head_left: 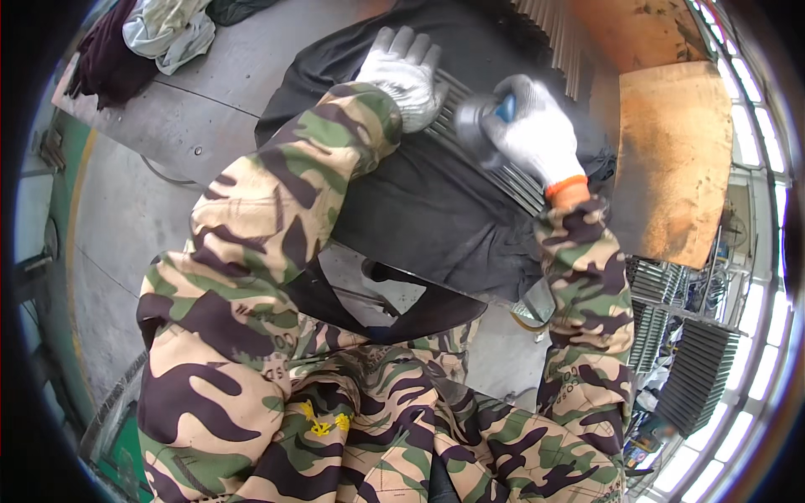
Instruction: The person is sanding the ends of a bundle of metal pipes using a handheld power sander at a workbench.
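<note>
My left hand (406,70), in a white knit glove, lies flat with fingers spread on a ribbed metal grille (511,180) that rests on dark cloth (419,210). My right hand (537,130), gloved the same with an orange cuff, is closed around a small power tool (485,116) with a blue body and a grey, blurred head. The tool's head sits on the grille just right of my left hand. Both sleeves are camouflage.
A rusty orange steel plate (675,159) stands to the right of the grille. More ribbed metal pieces (553,33) lie at the back. Bundled clothes (159,33) rest on the grey table at the far left. Stacked grilles (696,369) sit at the lower right.
</note>
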`<action>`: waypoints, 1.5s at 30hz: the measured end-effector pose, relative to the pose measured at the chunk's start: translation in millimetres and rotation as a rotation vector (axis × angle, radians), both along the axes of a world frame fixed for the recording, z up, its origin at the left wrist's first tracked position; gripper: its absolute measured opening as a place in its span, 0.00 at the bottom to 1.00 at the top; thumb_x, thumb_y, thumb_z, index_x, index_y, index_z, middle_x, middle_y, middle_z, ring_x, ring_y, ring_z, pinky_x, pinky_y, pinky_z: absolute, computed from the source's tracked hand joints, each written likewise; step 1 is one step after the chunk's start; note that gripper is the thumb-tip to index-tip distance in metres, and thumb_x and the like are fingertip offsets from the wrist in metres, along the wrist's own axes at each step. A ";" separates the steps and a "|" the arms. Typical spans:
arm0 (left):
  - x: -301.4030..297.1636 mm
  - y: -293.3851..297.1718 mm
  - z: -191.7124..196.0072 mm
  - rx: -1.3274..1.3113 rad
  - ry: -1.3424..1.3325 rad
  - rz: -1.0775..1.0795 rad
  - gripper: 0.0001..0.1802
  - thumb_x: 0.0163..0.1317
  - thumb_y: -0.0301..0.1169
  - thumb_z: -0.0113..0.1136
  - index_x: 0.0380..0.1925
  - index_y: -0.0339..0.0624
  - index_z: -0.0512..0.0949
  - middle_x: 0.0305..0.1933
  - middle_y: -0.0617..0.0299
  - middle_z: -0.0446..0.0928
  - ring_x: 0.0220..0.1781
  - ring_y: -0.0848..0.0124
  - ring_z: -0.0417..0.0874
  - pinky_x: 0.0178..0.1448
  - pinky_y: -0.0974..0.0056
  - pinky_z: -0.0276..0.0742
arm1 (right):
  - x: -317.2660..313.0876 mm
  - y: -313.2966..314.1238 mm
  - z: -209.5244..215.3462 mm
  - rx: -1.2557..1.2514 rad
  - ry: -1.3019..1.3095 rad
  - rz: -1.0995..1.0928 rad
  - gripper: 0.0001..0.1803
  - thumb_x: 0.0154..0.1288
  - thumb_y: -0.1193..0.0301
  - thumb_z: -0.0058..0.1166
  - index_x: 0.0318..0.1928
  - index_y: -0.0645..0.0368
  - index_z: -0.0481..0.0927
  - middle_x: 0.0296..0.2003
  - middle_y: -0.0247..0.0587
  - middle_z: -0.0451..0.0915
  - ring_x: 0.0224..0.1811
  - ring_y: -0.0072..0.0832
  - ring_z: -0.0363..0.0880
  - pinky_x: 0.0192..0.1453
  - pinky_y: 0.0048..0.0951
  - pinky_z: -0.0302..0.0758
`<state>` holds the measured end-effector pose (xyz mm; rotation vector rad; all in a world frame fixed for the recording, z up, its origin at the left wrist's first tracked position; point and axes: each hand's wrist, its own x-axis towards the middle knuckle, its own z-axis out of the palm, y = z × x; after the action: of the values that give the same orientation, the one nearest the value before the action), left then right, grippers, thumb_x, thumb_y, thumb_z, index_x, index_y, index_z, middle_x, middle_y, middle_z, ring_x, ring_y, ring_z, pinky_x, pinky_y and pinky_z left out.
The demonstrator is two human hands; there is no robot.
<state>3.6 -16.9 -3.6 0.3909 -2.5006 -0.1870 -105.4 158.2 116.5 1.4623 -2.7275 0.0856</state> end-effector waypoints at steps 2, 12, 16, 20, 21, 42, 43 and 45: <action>3.4 -0.7 -0.8 -0.071 0.087 -0.027 0.30 0.64 0.45 0.64 0.58 0.34 0.80 0.61 0.50 0.80 0.67 0.52 0.76 0.73 0.46 0.67 | -12.7 -5.1 5.4 0.033 0.015 -0.047 0.23 0.66 0.53 0.63 0.56 0.50 0.83 0.55 0.48 0.85 0.59 0.48 0.85 0.64 0.45 0.81; 1.2 -0.3 12.0 -0.125 -0.100 -0.061 0.30 0.68 0.47 0.58 0.62 0.35 0.77 0.63 0.50 0.78 0.66 0.50 0.76 0.73 0.45 0.67 | -34.8 1.5 1.6 -0.050 -0.015 -0.070 0.18 0.67 0.62 0.55 0.56 0.49 0.84 0.52 0.52 0.85 0.59 0.53 0.86 0.62 0.51 0.83; -10.8 -4.7 10.8 -0.150 -0.132 -0.056 0.29 0.69 0.47 0.57 0.60 0.35 0.77 0.59 0.50 0.78 0.63 0.50 0.76 0.70 0.45 0.68 | -44.6 33.1 0.9 0.017 -0.026 -0.077 0.24 0.67 0.54 0.59 0.59 0.50 0.82 0.56 0.49 0.84 0.62 0.50 0.83 0.66 0.47 0.81; -26.4 -13.9 11.5 -0.155 -0.243 0.017 0.28 0.73 0.49 0.53 0.58 0.35 0.78 0.58 0.49 0.79 0.62 0.49 0.77 0.67 0.44 0.69 | -47.1 79.7 0.0 -0.017 -0.014 -0.090 0.22 0.68 0.55 0.60 0.57 0.51 0.81 0.54 0.49 0.84 0.61 0.49 0.83 0.65 0.48 0.80; -27.8 -17.4 11.8 -0.165 -0.268 0.031 0.28 0.73 0.49 0.53 0.58 0.35 0.78 0.59 0.49 0.79 0.63 0.49 0.77 0.67 0.44 0.70 | -45.1 87.8 -0.8 -0.035 -0.010 -0.084 0.21 0.68 0.55 0.60 0.57 0.51 0.81 0.54 0.48 0.84 0.61 0.49 0.83 0.65 0.49 0.80; -14.3 -44.2 -11.6 -0.269 -0.203 -0.015 0.31 0.72 0.52 0.56 0.61 0.36 0.78 0.63 0.51 0.78 0.67 0.48 0.75 0.71 0.41 0.67 | -41.2 93.1 2.0 -0.114 -0.022 -0.049 0.19 0.66 0.63 0.59 0.55 0.55 0.83 0.50 0.52 0.86 0.58 0.51 0.86 0.61 0.50 0.83; -22.7 -42.2 -8.7 -0.262 -0.225 0.010 0.31 0.72 0.53 0.55 0.62 0.38 0.78 0.63 0.52 0.78 0.68 0.48 0.75 0.71 0.41 0.67 | -39.2 101.8 -5.0 -0.145 0.009 -0.028 0.20 0.66 0.59 0.61 0.55 0.54 0.82 0.49 0.50 0.85 0.56 0.50 0.86 0.59 0.49 0.83; -33.7 -42.5 -4.0 -0.219 -0.262 0.042 0.32 0.73 0.55 0.54 0.63 0.41 0.77 0.64 0.53 0.78 0.69 0.49 0.74 0.72 0.41 0.66 | -41.5 106.2 -7.0 -0.141 0.043 -0.019 0.20 0.66 0.59 0.61 0.55 0.54 0.82 0.48 0.49 0.84 0.57 0.49 0.86 0.59 0.49 0.83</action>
<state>-30.1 -59.4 -7.6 0.3980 -2.7295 0.1649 -146.8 264.4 109.5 1.3842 -2.6410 0.2378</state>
